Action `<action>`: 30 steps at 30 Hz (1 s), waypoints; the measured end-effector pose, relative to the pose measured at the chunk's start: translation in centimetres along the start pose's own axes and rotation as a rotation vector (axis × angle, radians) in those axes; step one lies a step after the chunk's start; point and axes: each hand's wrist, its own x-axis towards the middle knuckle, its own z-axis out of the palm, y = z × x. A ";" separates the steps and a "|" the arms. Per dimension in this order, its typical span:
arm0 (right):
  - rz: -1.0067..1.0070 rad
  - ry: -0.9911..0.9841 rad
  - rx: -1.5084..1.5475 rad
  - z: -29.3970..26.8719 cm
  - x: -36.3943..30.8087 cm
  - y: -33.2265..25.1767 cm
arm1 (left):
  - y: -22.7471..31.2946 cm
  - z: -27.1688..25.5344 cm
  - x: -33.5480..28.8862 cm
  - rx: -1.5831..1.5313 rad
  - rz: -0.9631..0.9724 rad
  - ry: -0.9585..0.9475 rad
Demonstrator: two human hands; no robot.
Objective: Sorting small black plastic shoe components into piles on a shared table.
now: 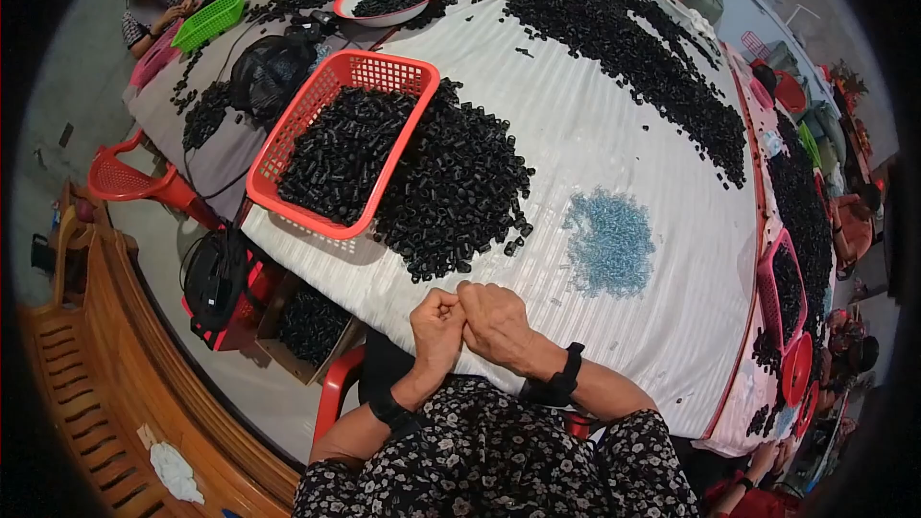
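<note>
My left hand (436, 328) and my right hand (496, 323) meet at the near edge of the white-covered table (576, 105). Fingers on both are curled and pressed together, and whatever they pinch is hidden. Just beyond them lies a heap of small black plastic pieces (460, 187). To the right of that heap is a smaller pile of clear bluish pieces (611, 242), with a few strays around it. A red basket (345, 139) full of black pieces stands at the left, against the black heap.
A long black spread (643, 58) covers the far right. Behind the basket are a red-rimmed white bowl (422, 11), a black mesh bag (271, 72) and a green basket (211, 19). At lower left are a cardboard box (312, 321) and wooden bench (106, 393). Other people sit around.
</note>
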 end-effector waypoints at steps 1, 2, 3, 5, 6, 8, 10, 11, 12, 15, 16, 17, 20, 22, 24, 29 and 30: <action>-0.028 0.030 0.086 -0.1 0.0 0.2 | 0.2 -0.1 0.0 -0.091 -0.030 -0.018; -0.055 0.061 0.172 -0.3 0.1 0.5 | 0.3 -0.1 0.1 -0.182 -0.059 -0.035; -0.056 0.060 0.173 -0.7 0.2 0.7 | 0.5 -0.2 0.2 -0.182 -0.059 -0.034; 0.029 -0.044 0.508 -2.1 0.5 0.8 | 1.0 -0.3 0.5 -0.460 -0.188 -0.066; 0.072 -0.081 0.596 -2.5 0.4 0.9 | 1.3 -0.3 0.5 -0.461 -0.190 -0.063; 0.129 -0.125 0.678 -3.0 0.5 1.5 | 1.7 -0.4 0.5 -0.451 -0.204 -0.124; 0.208 -0.174 0.768 -3.5 0.8 1.3 | 1.5 -0.5 0.5 -0.437 -0.200 -0.128; 0.206 -0.174 0.769 -3.4 0.8 1.2 | 1.4 -0.5 0.6 -0.423 -0.198 -0.132; 0.266 -0.152 0.806 -3.1 0.7 1.1 | 1.3 -0.6 0.6 -0.422 -0.197 -0.133; 0.291 -0.110 0.798 -2.7 0.5 1.4 | 1.3 -0.7 0.7 -0.438 -0.206 -0.146; 0.255 -0.093 0.752 -2.7 0.4 1.5 | 1.3 -0.8 0.6 -0.415 -0.200 -0.158; 0.254 -0.094 0.753 -2.7 0.3 1.6 | 1.3 -0.8 0.6 -0.392 -0.195 -0.169; 0.235 -0.117 0.747 -2.8 0.1 1.7 | 1.5 -1.0 0.6 -0.328 -0.211 -0.188; 0.260 -0.106 0.751 -2.6 -0.1 1.6 | 1.6 -0.9 0.6 -0.349 -0.220 -0.190; 0.248 -0.061 0.727 -1.9 -0.2 1.4 | 1.6 -1.0 0.7 -0.369 -0.231 -0.192; 0.287 -0.100 0.786 -2.1 0.3 0.5 | 1.6 -1.7 0.5 -0.353 -0.228 -0.228; 0.259 -0.100 0.726 -1.4 0.1 0.8 | 1.5 -1.6 0.5 -0.352 -0.227 -0.228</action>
